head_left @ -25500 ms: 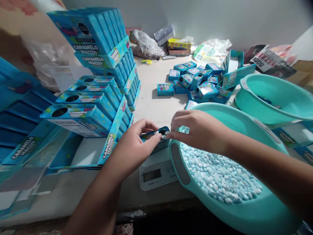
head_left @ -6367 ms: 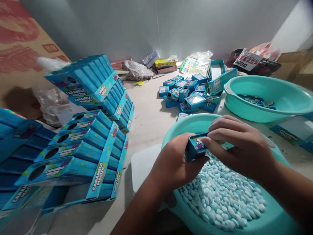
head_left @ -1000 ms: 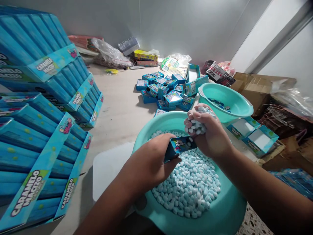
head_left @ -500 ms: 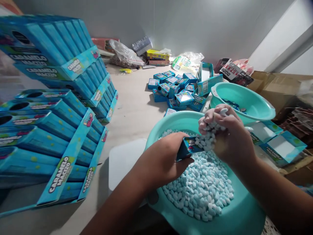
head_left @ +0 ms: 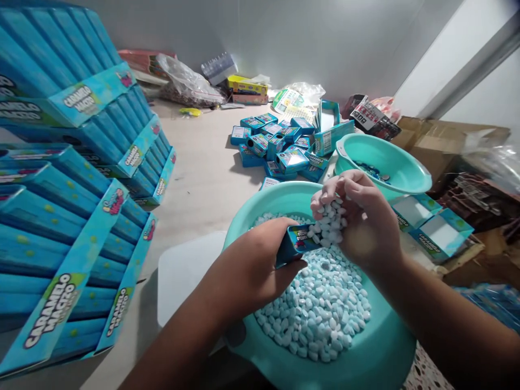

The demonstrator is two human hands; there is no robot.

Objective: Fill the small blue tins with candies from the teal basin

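Observation:
Wrapped round a small blue candy box (head_left: 299,238), my left hand (head_left: 260,260) holds it over a turquoise basin (head_left: 247,203). The box's end faces right, toward my right hand (head_left: 361,216). Cupped fingers of that hand hold a handful of pale blue and white candies (head_left: 330,223), pressed close against the box's end. Some candies lie at the opening; how full the box is stays hidden. Below both hands, a heap of loose candies (head_left: 312,309) fills the middle of the basin.
Stacked display trays of blue boxes (head_left: 77,254) stand at the left. Several small blue boxes (head_left: 280,143) lie piled behind the basin. A second turquoise basin (head_left: 390,157) holds a few dark blue pieces. Open blue trays (head_left: 442,233) and cardboard (head_left: 459,141) sit at the right. A white lid (head_left: 179,271) lies beside the basin.
The view has turned slightly right, so everything sits further left. My right hand has tilted, its fingers opening a little, and candies spill down toward the box. My left hand keeps its hold.

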